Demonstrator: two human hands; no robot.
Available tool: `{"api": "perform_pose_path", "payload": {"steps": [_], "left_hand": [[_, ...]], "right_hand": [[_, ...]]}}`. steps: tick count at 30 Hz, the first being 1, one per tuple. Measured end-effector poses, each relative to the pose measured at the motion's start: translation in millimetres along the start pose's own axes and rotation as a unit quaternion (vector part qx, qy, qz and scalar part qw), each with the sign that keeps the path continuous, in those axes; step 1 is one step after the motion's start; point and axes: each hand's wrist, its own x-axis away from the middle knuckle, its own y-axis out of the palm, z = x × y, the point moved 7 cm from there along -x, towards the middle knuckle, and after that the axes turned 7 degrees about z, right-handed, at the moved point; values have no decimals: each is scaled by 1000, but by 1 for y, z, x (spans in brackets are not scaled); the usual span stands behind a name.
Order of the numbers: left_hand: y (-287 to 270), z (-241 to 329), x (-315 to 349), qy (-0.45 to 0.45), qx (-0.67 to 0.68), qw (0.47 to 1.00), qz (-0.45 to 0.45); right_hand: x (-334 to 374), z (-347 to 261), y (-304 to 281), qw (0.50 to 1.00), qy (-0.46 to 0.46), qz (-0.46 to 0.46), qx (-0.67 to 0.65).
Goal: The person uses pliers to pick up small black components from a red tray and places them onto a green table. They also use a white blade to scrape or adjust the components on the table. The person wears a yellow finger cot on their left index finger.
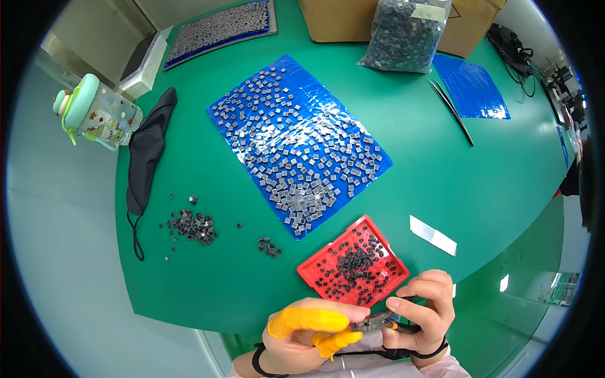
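My right hand [427, 309] is closed round the black-and-orange handles of a small pair of pliers [377, 322], near the lower edge. My left hand [296, 331], with yellow finger cots on two of its digits, has its fingers pinched together at the metal jaws. Whatever sits between those fingertips is too small and hidden to name. Just beyond both hands lies a red tray [307, 272] with many small black parts [357, 262] heaped and scattered in it. Farther off, a blue plastic sheet [315, 94] bears many small square grey pieces [309, 195].
Small dark parts lie in a pile [195, 227] and a smaller cluster [270, 247] at left. A dark pouch [148, 151] and a bottle [107, 110] stand beyond. A white strip [433, 235], tweezers [452, 112], a filled plastic bag [406, 38] and cardboard box [334, 22] are right and far.
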Motion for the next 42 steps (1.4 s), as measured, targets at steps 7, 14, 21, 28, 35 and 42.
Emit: {"api": "perform_pose_path", "payload": {"steps": [7,14,21,28,35,42], "left_hand": [[-14,-2,6,7,-182,982,-55],[-20,-14,5,-44,-117,992,-34],[-31,-25,13,-237,77,967,50],[-22,62,-3,107,-492,862,57],[-4,80,-51,213,-719,661,-34],[-4,59,-82,247,-748,609,-87]], "right_hand": [[2,0,0,1000,8,5,-16],[0,0,-2,1000,0,16,-8],[-7,8,-15,994,-4,38,106],[-8,25,-12,989,35,11,143],[0,42,-15,992,40,56,106],[1,46,-18,993,34,71,88]]}}
